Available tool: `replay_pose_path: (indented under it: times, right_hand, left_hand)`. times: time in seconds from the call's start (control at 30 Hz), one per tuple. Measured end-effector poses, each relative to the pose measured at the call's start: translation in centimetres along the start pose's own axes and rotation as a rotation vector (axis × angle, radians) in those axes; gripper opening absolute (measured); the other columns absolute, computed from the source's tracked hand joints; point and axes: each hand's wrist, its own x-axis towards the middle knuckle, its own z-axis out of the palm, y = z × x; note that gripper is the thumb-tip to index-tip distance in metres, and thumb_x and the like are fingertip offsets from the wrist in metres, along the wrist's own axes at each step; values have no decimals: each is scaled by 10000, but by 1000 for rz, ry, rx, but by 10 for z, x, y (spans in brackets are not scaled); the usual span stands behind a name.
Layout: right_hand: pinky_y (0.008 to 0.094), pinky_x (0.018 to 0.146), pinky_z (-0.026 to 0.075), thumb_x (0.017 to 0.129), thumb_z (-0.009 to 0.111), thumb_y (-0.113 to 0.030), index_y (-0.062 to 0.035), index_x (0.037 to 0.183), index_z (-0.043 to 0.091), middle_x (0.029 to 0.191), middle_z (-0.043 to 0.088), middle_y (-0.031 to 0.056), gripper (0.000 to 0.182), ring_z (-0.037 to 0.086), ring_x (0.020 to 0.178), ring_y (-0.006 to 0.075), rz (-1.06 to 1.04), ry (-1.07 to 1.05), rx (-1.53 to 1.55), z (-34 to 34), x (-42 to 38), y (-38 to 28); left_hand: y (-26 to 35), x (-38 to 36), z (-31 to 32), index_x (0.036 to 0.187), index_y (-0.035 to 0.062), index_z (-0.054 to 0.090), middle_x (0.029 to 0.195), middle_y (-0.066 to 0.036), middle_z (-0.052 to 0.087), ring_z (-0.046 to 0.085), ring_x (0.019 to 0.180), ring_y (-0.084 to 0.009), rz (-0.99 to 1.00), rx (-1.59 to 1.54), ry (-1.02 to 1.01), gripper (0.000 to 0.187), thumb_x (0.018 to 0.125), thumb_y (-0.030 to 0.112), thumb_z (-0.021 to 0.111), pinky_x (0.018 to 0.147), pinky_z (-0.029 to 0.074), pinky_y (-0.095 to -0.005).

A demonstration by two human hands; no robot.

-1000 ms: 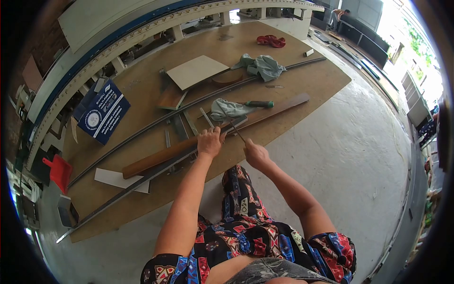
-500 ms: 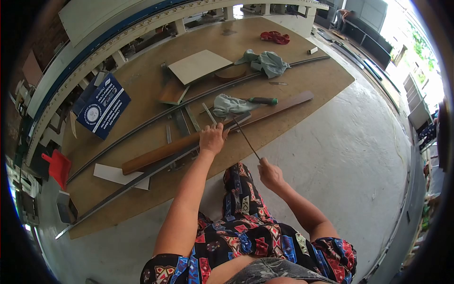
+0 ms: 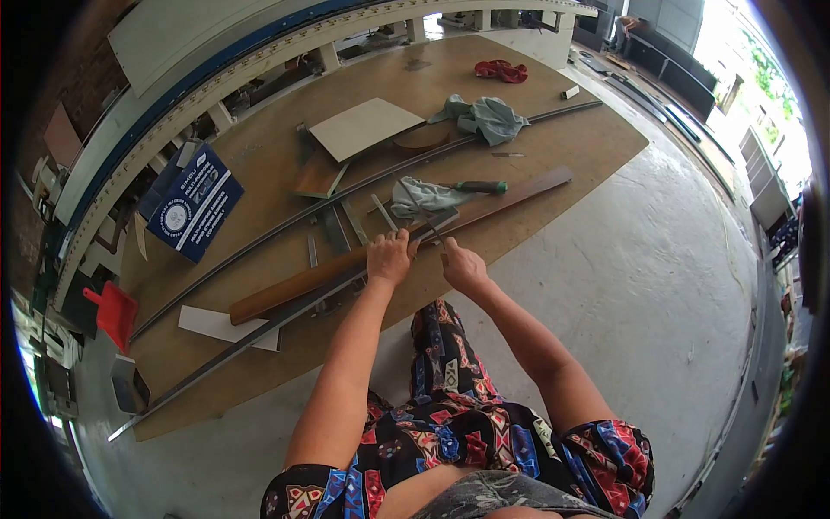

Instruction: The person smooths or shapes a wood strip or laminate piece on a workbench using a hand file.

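My left hand (image 3: 391, 258) is closed on a long grey metal strip (image 3: 233, 348), close to its upper right end. That strip slants across the table and past its lower left edge. My right hand (image 3: 464, 266) grips a thin dark file (image 3: 418, 204), which crosses the strip's end just beyond my left hand; its handle is hidden in my fist. Under the strip lies a long brown bar (image 3: 536, 186). A pale green cloth (image 3: 417, 198) and a tool with a black and green handle (image 3: 480, 186) rest just above the work.
On the brown table (image 3: 571, 130) lie a cream panel (image 3: 367, 127), a second cloth (image 3: 494, 119), a red cloth (image 3: 500, 71), a second long strip (image 3: 259, 241) and a white board (image 3: 220, 325). A blue box (image 3: 194, 203) and red dustpan (image 3: 113, 316) stand left. Someone (image 3: 624, 33) bends over far right.
My right hand has moved up and left, close to my left hand. The file has slid forward across the strip's end. My left hand has kept its hold.
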Motion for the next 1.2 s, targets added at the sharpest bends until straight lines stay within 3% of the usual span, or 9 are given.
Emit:
replay_pose_path:
  times: [0.27,0.4,0.7,0.83,1.07,1.2]
  right_hand:
    - [535,603,421,901,479,-217,-87,968,385,703,591,234,174,576,716,450,121,-106,8,-9,-104,25]
    - [535,595,426,894,485,-205,-90,986,388,699,597,219,176,583,699,438,87,-88,20,-13,-103,29]
    - [520,645,458,855,485,-151,-48,1017,412,732,606,242,205,606,751,428,-22,1,43,2,15,4]
    - [521,642,456,864,479,-161,-63,999,414,740,606,243,179,603,754,433,30,-12,57,2,-1,-1]
    - [528,616,441,874,495,-187,-76,975,405,727,603,229,175,595,727,435,139,-116,64,-13,-96,25]
    - [529,611,439,876,495,-185,-76,973,405,724,604,223,172,595,722,432,115,-97,62,-17,-96,24]
  left_hand:
    - [0,-1,-2,914,65,526,905,-133,633,607,857,-337,7,-15,21,385,921,440,441,729,478,-464]
    - [0,-1,-3,921,62,528,902,-133,634,608,857,-336,16,-8,21,372,921,426,448,729,479,-466]
    - [0,1,3,898,91,518,871,-100,638,609,820,-310,34,33,53,353,918,436,444,693,478,-465]
    - [0,0,3,901,91,514,869,-104,638,609,819,-315,44,21,54,353,920,437,445,689,482,-459]
    - [0,0,2,900,83,522,892,-113,634,606,852,-315,38,35,34,358,925,430,442,699,483,-456]
    - [-1,0,4,908,80,526,888,-114,631,606,855,-318,51,36,43,355,925,425,444,703,483,-453]
